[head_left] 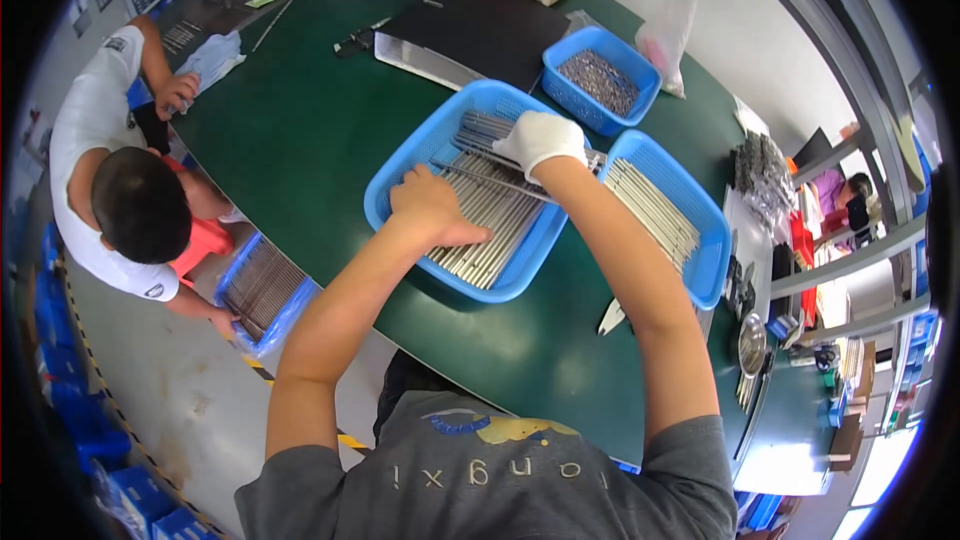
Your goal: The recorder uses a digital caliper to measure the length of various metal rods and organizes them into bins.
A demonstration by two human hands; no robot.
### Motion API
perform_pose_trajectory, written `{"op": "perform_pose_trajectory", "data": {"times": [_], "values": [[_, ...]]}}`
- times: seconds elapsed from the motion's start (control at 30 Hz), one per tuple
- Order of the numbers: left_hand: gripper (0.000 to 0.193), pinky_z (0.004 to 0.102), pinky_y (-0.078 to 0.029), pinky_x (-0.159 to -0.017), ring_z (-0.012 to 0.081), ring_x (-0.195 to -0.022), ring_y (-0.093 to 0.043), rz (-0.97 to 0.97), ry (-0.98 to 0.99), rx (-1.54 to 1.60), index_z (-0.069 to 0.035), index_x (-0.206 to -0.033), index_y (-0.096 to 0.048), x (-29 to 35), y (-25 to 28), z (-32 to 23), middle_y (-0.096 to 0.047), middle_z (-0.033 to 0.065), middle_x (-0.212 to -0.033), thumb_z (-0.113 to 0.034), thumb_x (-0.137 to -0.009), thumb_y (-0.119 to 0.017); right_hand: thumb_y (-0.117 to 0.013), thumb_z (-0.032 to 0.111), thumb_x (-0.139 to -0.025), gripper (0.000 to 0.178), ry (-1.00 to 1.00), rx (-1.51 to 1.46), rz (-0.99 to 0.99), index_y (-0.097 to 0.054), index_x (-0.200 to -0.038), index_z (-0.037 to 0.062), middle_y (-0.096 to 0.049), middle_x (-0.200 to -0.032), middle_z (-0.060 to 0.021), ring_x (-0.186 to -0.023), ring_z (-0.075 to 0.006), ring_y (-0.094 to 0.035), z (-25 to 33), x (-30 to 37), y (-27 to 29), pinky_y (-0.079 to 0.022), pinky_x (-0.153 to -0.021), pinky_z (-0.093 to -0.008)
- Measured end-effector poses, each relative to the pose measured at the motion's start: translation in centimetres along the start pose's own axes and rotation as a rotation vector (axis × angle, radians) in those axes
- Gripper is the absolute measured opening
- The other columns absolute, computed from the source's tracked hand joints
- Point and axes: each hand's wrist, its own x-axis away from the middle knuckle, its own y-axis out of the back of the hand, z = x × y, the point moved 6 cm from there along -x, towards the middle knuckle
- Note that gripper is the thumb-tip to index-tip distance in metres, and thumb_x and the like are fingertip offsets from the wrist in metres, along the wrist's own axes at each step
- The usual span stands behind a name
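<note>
At twelve o'clock on the tabletop (280,140), metal rods (500,212), likely stiff, slippery and best grasped mid-length, lie in a blue basket (490,87), left hand (425,204) fingers wide at nine o'clock, gloved right hand (541,141) gripping several at one o'clock.

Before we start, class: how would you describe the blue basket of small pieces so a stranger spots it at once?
On the green table, find the black binder. The basket sits just right of it. Its heap of small greyish pieces sets it apart from the two nearby blue baskets, which hold long rods.
</note>
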Motion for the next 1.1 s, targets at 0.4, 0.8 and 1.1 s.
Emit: {"op": "perform_pose_trajectory", "data": {"times": [0.4,0.8,1.1], "values": [[0.109,0.0419,-0.043,-0.1,0.0361,-0.126,-0.042,0.008,0.018,0.061,0.011,-0.13,-0.042,-1.4,-0.7,0.3,-0.043,0.0249,-0.132,-0.062,-0.056,-0.076,-0.065,0.056,-0.078,0.052,0.144,0.265,-0.312,-0.069,-0.095,0.0069,-0.065,-0.096,-0.0083,-0.095,-0.0234,-0.061,0.2,0.0,-0.6,-0.047,-0.08,-0.0371],[0.091,0.0377,-0.047,-0.096,0.0351,-0.115,-0.055,-0.044,0.066,0.07,0.009,-0.12,-0.052,-2.1,-0.3,0.5,-0.055,0.0251,-0.122,-0.05,-0.057,-0.079,-0.057,0.031,-0.082,0.062,0.229,0.216,-0.15,-0.045,-0.137,0.0044,-0.061,-0.115,-0.0129,-0.11,-0.0292,-0.057,-0.9,2.4,-2.6,-0.042,-0.092,-0.0464],[0.049,0.0357,-0.053,-0.084,0.0286,-0.098,-0.067,0.057,0.091,-0.013,-0.001,-0.094,-0.071,-2.8,0.0,0.0,-0.069,0.0171,-0.102,-0.036,-0.06,-0.076,-0.053,0.067,-0.081,0.066,0.182,0.087,-0.296,-0.067,-0.104,0.0062,-0.069,-0.093,-0.0116,-0.092,-0.0257,-0.064,-1.7,1.2,-1.7,-0.048,-0.074,-0.0412]]}}
